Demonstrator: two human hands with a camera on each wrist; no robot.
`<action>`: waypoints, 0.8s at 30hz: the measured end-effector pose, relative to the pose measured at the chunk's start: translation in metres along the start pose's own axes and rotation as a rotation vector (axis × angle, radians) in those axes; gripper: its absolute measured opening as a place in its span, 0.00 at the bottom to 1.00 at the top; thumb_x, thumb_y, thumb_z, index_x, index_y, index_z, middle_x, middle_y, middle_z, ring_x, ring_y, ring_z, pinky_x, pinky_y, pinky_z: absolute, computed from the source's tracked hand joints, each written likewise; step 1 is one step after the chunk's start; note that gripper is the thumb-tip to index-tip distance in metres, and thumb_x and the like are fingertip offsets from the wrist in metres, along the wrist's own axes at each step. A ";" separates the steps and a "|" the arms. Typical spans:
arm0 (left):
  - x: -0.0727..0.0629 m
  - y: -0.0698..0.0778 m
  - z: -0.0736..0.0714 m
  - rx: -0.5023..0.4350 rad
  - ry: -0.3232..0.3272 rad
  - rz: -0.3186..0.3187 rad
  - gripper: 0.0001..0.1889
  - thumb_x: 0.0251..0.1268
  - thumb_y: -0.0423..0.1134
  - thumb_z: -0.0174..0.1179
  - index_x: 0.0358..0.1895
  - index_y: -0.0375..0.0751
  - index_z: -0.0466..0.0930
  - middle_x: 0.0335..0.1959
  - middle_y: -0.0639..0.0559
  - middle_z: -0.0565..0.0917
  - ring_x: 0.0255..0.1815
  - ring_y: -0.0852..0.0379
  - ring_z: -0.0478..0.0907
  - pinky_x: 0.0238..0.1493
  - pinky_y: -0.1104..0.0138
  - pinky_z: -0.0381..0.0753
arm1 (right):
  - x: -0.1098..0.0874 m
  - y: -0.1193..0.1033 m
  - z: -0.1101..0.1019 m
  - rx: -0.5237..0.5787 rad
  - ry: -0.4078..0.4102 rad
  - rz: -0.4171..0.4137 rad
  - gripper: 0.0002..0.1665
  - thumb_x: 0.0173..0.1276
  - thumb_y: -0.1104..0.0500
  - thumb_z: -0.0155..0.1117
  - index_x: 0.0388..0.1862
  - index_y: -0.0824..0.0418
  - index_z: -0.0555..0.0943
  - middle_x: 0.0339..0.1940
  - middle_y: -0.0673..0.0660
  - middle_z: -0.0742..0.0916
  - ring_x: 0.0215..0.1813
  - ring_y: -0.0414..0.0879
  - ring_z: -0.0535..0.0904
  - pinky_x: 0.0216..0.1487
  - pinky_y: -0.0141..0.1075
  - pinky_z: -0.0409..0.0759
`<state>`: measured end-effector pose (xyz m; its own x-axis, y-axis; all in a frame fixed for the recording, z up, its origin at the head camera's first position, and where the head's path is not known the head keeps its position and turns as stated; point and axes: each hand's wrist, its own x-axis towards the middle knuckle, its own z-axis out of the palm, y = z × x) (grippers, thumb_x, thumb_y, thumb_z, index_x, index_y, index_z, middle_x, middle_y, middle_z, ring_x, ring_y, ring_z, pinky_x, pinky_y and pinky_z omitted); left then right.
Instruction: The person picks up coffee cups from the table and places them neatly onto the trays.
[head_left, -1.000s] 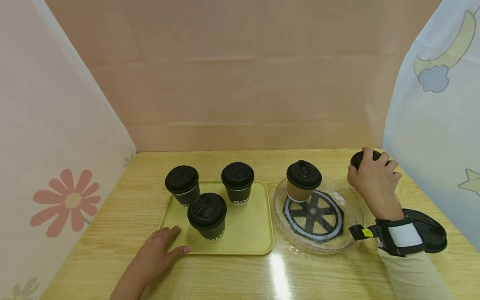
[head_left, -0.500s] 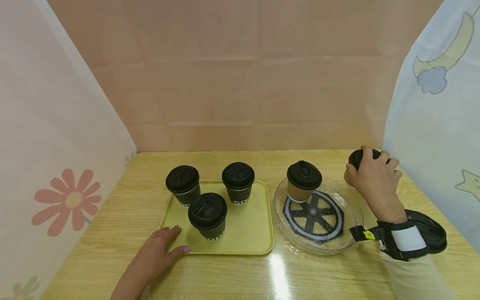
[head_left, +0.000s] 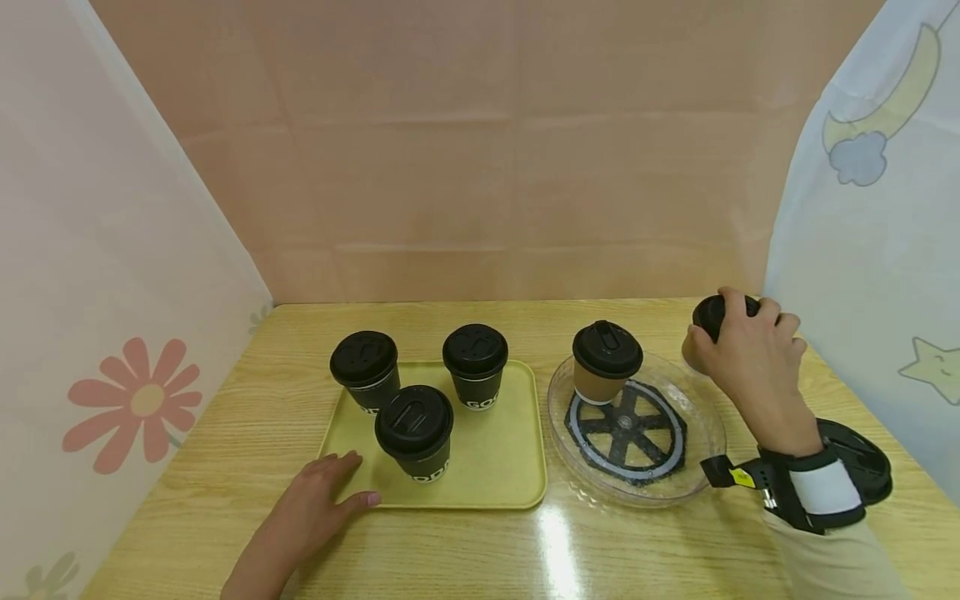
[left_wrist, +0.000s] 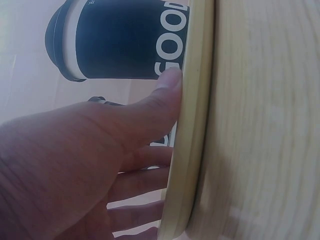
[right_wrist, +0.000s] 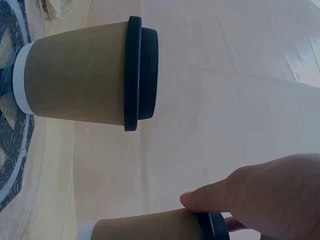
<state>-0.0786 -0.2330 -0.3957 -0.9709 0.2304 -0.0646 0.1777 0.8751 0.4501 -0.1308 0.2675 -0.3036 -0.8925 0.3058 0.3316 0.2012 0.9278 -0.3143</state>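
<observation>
At the far right of the table my right hand (head_left: 753,354) grips a brown paper coffee cup (right_wrist: 150,226) by its upper part, just under the black lid. A matching brown coffee cup (head_left: 597,379) stands upright toward the back left of a clear round plastic dish (head_left: 705,450), to the left of that hand. My left hand (head_left: 318,500) rests on the front left corner of a yellow tray (head_left: 495,467), fingers spread and thumb along the rim. Three black lidded coffee cups stand on this tray: a front cup (head_left: 417,433), a back left cup (head_left: 366,367) and a back right cup (head_left: 476,367).
Behind the right wrist a black oval lid-like object (head_left: 855,458) lies on the wooden table (head_left: 450,558), partly hidden by the arm. A black wheel-patterned piece (head_left: 626,433) shows in the dish. Cloth walls (head_left: 480,167) enclose the table at the back and sides.
My right hand has shifted slightly up and left in the head view, with the brown coffee cup in its grip. The left hand, the tray and the other cups stay where they were.
</observation>
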 end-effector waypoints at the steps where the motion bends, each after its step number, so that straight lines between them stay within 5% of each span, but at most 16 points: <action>1: 0.000 0.000 0.000 -0.001 0.000 -0.001 0.37 0.56 0.59 0.65 0.61 0.33 0.76 0.62 0.36 0.78 0.66 0.31 0.69 0.65 0.39 0.69 | 0.000 -0.001 0.000 -0.002 0.003 -0.003 0.36 0.71 0.52 0.57 0.71 0.67 0.60 0.57 0.89 0.64 0.54 0.86 0.61 0.43 0.75 0.62; 24: 0.000 0.000 -0.002 0.001 -0.005 0.005 0.37 0.56 0.59 0.66 0.61 0.34 0.76 0.62 0.36 0.78 0.66 0.31 0.70 0.64 0.39 0.69 | -0.013 -0.011 -0.011 -0.035 -0.053 -0.032 0.38 0.69 0.49 0.60 0.71 0.65 0.61 0.59 0.88 0.65 0.53 0.85 0.62 0.40 0.73 0.66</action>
<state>-0.0788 -0.2337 -0.3941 -0.9693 0.2367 -0.0673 0.1823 0.8744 0.4497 -0.1170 0.2562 -0.2944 -0.9185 0.2654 0.2932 0.1858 0.9440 -0.2725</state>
